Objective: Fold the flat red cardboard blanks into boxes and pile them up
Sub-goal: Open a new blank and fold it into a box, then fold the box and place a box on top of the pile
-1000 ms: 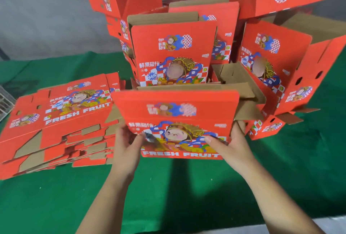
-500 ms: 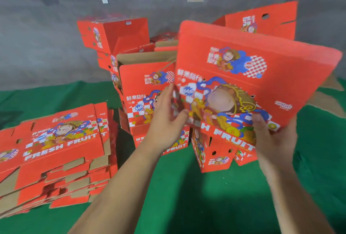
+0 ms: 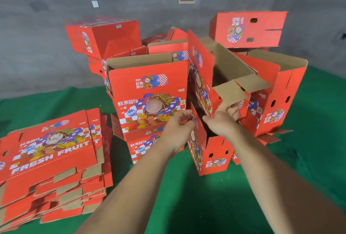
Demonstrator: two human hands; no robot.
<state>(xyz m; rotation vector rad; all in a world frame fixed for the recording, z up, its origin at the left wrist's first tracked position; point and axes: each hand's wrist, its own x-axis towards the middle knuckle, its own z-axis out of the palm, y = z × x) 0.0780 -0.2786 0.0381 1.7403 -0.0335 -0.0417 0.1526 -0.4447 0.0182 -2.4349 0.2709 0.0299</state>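
An opened red box (image 3: pixel 203 83) with a cartoon print stands on end among the pile of folded boxes (image 3: pixel 149 91), its brown inside and flaps showing at the top. My left hand (image 3: pixel 177 127) pinches the box's near red edge. My right hand (image 3: pixel 222 119) grips a brown flap (image 3: pixel 231 93) hanging from its open side. A stack of flat red blanks (image 3: pixel 52 155) lies to the left, apart from both hands.
A green cloth (image 3: pixel 187 196) covers the work surface. More folded boxes lean at the right (image 3: pixel 277 106) and sit high at the back (image 3: pixel 249 29) and back left (image 3: pixel 104 35). A grey wall (image 3: pixel 37 46) stands behind the pile.
The box I held flat low in front was lifted and turned, and now stands on end, opened out, against the pile. Both hands have shifted to its edge and flap.
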